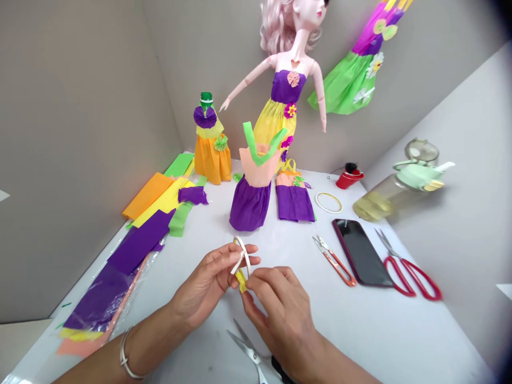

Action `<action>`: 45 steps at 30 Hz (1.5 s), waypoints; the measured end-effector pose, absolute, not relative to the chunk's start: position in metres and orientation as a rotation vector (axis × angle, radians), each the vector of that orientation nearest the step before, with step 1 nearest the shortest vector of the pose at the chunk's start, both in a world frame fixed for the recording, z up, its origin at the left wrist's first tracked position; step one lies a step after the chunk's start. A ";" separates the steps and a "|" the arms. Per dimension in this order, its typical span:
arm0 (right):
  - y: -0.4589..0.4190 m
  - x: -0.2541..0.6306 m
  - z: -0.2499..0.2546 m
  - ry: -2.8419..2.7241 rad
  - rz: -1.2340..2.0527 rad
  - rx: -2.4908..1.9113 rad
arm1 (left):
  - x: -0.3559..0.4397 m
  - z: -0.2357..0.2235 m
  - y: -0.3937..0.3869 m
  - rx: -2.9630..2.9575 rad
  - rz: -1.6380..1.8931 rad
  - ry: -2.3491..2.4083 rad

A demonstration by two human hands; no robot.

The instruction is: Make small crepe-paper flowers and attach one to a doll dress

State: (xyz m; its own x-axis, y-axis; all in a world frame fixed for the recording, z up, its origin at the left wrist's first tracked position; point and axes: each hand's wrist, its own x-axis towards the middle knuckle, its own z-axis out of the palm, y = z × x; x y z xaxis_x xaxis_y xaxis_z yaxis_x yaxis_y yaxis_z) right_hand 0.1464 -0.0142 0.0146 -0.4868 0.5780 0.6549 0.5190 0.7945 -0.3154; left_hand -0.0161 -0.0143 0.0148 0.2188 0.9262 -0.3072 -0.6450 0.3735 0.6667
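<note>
My left hand (208, 282) grips a small white roll of tape (242, 255), fingers curled round its ring. My right hand (276, 306) pinches a small yellow piece of crepe paper (241, 279) just below the roll, fingertips touching the left hand's. Both hands hover low over the white table (360, 325), near its front edge. A bracelet sits on my left wrist.
Silver scissors (250, 351) lie under my right forearm. Red thread snips (335, 261), a phone (361, 252) and red scissors (408, 269) lie right. Crepe sheets (136, 240) lie left. A paper-dressed doll (286, 96), dressed bottles (252, 186), another tape ring (328, 202) and a jug (400, 186) stand behind.
</note>
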 end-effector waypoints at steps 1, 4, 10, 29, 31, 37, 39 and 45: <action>-0.013 0.145 0.014 -2.186 0.073 -0.808 | -0.016 0.015 -0.014 0.443 1.138 0.759; -0.013 0.146 0.010 -2.187 0.011 -0.806 | -0.017 0.015 -0.014 0.451 1.135 0.796; -0.017 0.155 0.003 -2.297 -0.036 -0.750 | -0.017 0.016 -0.014 0.482 1.117 0.804; -0.004 0.160 0.026 -1.756 1.434 -1.181 | -0.021 0.015 -0.008 0.541 1.229 0.896; 0.004 0.171 0.021 -1.631 1.751 -1.268 | -0.025 0.015 -0.004 0.534 1.279 0.906; 0.016 0.195 -0.006 -1.791 1.599 -1.472 | -0.029 0.014 -0.002 0.546 1.280 0.907; 0.016 0.201 -0.009 -1.936 1.382 -1.578 | -0.028 0.014 -0.003 0.575 1.247 0.921; 0.007 0.225 0.013 -2.226 0.879 -1.690 | -0.030 0.012 -0.003 0.641 1.202 0.953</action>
